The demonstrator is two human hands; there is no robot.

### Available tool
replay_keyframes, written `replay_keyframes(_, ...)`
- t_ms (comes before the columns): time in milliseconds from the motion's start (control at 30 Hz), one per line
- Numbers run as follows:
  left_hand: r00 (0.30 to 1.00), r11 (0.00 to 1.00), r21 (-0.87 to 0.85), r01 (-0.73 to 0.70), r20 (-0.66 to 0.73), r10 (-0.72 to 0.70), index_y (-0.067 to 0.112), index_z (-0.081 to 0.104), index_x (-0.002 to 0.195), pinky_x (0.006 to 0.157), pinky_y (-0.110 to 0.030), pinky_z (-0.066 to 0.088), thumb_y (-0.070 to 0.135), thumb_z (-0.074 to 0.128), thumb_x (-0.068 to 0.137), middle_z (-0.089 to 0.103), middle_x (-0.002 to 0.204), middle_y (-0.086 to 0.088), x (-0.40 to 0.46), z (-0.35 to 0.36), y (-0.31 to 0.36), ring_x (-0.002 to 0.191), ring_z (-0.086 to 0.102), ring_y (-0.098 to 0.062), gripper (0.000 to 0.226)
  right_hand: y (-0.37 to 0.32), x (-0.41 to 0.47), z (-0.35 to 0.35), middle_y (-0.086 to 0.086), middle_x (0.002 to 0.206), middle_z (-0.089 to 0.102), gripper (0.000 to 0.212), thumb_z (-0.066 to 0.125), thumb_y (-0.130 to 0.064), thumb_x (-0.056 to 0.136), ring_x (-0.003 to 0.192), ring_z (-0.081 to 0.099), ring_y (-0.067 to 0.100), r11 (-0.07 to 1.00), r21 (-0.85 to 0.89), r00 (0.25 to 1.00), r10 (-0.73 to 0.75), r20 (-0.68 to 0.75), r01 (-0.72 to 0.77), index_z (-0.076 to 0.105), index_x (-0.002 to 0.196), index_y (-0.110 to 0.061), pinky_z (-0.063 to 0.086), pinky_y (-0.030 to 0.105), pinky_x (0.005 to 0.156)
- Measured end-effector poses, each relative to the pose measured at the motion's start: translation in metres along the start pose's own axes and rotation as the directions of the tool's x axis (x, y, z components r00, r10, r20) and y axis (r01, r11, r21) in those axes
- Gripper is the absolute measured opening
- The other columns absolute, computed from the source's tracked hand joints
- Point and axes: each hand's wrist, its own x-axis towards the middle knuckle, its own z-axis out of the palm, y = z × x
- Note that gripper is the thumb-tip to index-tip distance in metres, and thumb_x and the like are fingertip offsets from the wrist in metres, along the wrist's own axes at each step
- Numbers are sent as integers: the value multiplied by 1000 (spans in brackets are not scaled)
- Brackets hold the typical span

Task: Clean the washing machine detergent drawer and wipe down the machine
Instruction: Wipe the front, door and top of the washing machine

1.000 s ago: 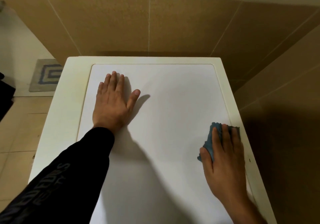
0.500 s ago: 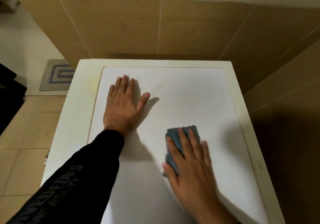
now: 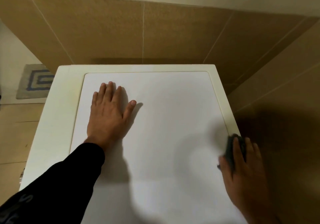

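The washing machine's white top (image 3: 164,119) fills the middle of the view, with a cream rim around a flat white panel. My left hand (image 3: 109,116) lies flat on the panel's left part, fingers straight and pointing to the wall. My right hand (image 3: 244,168) presses a blue-grey cloth (image 3: 230,147) flat against the top at its right edge, fingers stretched over the cloth. Most of the cloth is hidden under that hand. The detergent drawer is out of view.
Brown tiled walls stand close behind the machine (image 3: 143,33) and along its right side (image 3: 285,102). A grey and blue bath mat (image 3: 34,81) lies on the floor at the far left. Beige floor tiles (image 3: 15,137) run along the machine's left side.
My right hand slid the cloth from the right edge to the middle of the top and back to the right edge. My left hand stayed flat in place.
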Motion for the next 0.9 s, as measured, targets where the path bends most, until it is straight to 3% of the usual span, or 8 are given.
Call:
replay_keyframes(100,998,998,-2,-69,0,69,19,40,142,121,-48,11,61,21,96,27,158,-11,2,-3,0,149,14,-28,66,-18,67,10,32,141,43,74,31,-55,94,130,39,49,998,34,999,-43,-31,44,42,144,-2,34,55,110)
replay_keyframes(233,996,996,-17,-85,14,85,18,45,135,118,-48,17,54,29,95,33,155,-11,5,-3,-2,147,21,-30,56,-41,159,23,23,142,43,77,23,-60,92,125,45,40,993,110,999,-27,-33,30,33,148,-8,44,52,102)
replay_keyframes(333,997,996,-51,-71,1,72,18,46,136,118,-48,18,52,33,94,33,155,-11,5,-6,-4,147,22,-30,55,-63,213,22,22,146,40,71,27,-56,99,130,42,39,996,36,997,-77,-20,78,28,150,-6,38,49,109)
replay_keyframes(400,998,995,-73,-61,-4,60,17,47,138,118,-47,18,51,35,93,33,155,-12,5,-8,-3,147,22,-31,58,-72,246,27,19,152,32,75,13,-61,98,136,34,37,996,-4,996,-85,37,85,25,151,-9,31,48,114)
replay_keyframes(500,999,994,-104,-43,-6,42,16,45,143,119,-46,17,53,37,92,32,156,-13,7,-14,-7,147,21,-30,64,-83,274,34,18,151,33,89,-7,-68,89,136,33,37,998,-2,998,-58,12,59,29,149,-14,30,52,113)
replay_keyframes(600,999,992,-123,-40,-15,39,16,40,147,120,-44,14,51,42,97,27,159,-12,14,-20,-12,149,17,-28,61,-91,281,38,19,150,34,73,10,-61,97,137,31,41,1000,-4,1000,-8,5,8,35,147,-13,28,53,112)
replay_keyframes(700,999,989,-142,-46,-20,43,17,37,149,121,-42,10,48,46,97,24,160,-10,20,-23,-17,150,14,-26,61,-91,288,42,17,152,33,97,-17,-70,83,141,26,40,997,-73,999,8,42,-5,33,147,-18,24,56,115)
replay_keyframes(900,998,988,-137,-65,-19,63,15,41,147,121,-43,13,46,49,96,28,158,-12,21,-31,-40,149,17,-28,60,-126,265,29,15,159,22,63,18,-53,102,149,9,36,996,-93,998,14,55,-9,28,152,-16,7,49,120)
